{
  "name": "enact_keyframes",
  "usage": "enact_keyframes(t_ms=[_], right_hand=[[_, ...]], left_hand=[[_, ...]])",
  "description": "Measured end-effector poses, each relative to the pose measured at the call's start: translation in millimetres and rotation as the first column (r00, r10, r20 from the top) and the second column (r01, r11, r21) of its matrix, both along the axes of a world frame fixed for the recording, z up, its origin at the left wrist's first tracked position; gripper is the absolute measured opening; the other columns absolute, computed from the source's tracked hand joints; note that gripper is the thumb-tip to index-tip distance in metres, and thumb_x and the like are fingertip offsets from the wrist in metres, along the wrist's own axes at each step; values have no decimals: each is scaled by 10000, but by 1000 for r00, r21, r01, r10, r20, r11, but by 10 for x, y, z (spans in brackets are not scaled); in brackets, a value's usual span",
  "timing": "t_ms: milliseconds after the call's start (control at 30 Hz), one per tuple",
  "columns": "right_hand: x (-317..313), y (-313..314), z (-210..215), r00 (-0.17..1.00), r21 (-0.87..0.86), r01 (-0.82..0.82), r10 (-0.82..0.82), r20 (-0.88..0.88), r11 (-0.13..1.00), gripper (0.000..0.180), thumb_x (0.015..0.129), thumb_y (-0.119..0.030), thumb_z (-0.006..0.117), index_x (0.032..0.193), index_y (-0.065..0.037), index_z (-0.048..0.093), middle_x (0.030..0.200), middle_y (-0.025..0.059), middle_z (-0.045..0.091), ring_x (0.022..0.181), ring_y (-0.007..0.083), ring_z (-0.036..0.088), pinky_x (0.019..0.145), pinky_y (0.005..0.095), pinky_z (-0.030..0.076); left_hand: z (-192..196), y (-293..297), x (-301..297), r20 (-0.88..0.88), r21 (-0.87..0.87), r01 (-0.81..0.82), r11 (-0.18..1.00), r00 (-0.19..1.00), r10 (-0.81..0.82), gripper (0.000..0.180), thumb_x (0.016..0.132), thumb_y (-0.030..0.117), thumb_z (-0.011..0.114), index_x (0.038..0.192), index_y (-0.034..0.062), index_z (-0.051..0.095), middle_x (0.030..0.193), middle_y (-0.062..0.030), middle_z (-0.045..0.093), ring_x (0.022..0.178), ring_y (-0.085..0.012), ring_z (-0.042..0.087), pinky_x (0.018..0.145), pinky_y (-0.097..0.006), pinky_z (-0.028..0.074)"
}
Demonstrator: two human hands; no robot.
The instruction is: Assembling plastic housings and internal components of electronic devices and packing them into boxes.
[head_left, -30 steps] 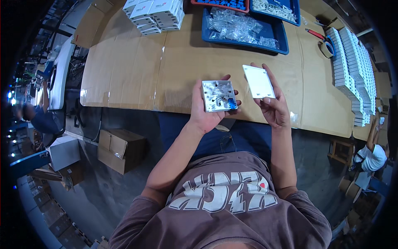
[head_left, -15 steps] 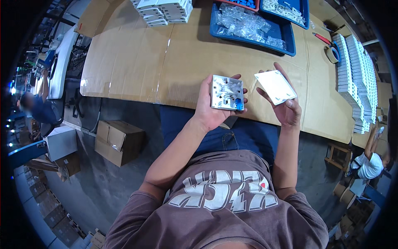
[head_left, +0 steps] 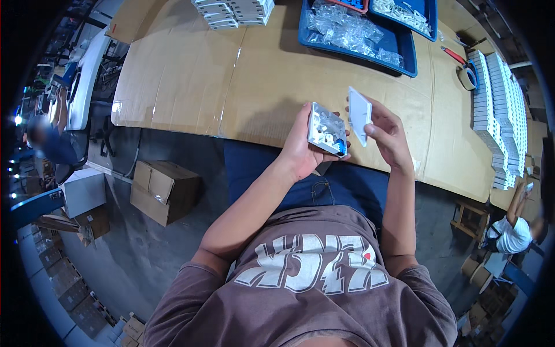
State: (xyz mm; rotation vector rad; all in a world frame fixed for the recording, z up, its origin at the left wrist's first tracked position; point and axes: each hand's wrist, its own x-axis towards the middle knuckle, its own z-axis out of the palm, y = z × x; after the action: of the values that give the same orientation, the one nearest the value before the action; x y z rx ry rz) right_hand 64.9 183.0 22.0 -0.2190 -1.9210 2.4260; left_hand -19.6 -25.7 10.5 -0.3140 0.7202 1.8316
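Note:
My left hand (head_left: 299, 143) is closed round a shallow square white plastic box (head_left: 321, 125), its open side up and tilted toward the right. Inside the box lies a small clear bag of parts, and a blue connector piece (head_left: 340, 146) sits at its near right corner. In my right hand (head_left: 390, 136) is a flat white cover (head_left: 359, 115), pinched between thumb and fingers and held nearly on edge. A narrow gap separates the cover from the box. Both are above the front edge of the cardboard-covered table (head_left: 260, 104).
At the back stands a blue tray (head_left: 399, 70) of clear bags, with a smaller blue bin (head_left: 433, 36) of white parts overlapping it. Stacked white boxes (head_left: 231, 13) stand back left, more stacks (head_left: 491, 110) right. Red-handled pliers (head_left: 452, 55) lie by a tape roll (head_left: 467, 78). Two people work farther off.
My right hand has turned the cover from nearly flat to upright and brought it left, closer to the box. My left hand has shifted slightly right and tilted the box.

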Motion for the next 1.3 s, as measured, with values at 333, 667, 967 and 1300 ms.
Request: enact_keyframes(t_ms=[333,667,967,1300], right_hand=[[-65,-120,-66,997,17,-74,74,3,997,558,856,-52,773,1385,17,612,1407,138,602,1317,279,562,1108,421,465],[-81,-212,-146,994,41,-111,111,10,993,552,861,-63,784,1381,11,614,1431,136,573,1365,287,524,1164,429,415],[-70,-336,-180,987,204,-150,159,-28,967,594,816,-42,778,1389,-18,625,1475,152,551,1409,268,480,1213,397,311],[-76,-349,-221,987,104,-139,147,-66,985,627,819,-22,730,1424,3,572,1471,135,513,1409,269,464,1212,438,323]], left_hand=[[-18,38,14,-26,-80,6,997,1000,-8,722,1072,610,238,1376,21,523,1176,-184,687,1010,-329,719,855,-578,618],[-64,36,18,-39,-77,21,997,999,-24,679,1074,617,226,1373,82,518,1195,-151,667,1029,-319,709,879,-603,604],[-58,20,15,-44,-118,12,993,999,-17,668,1069,637,229,1358,118,535,1195,-114,655,1091,-282,673,914,-600,570],[-128,34,-1,-38,-102,-14,995,999,11,635,1079,595,241,1283,100,583,1172,-102,659,1063,-276,675,897,-566,584]])
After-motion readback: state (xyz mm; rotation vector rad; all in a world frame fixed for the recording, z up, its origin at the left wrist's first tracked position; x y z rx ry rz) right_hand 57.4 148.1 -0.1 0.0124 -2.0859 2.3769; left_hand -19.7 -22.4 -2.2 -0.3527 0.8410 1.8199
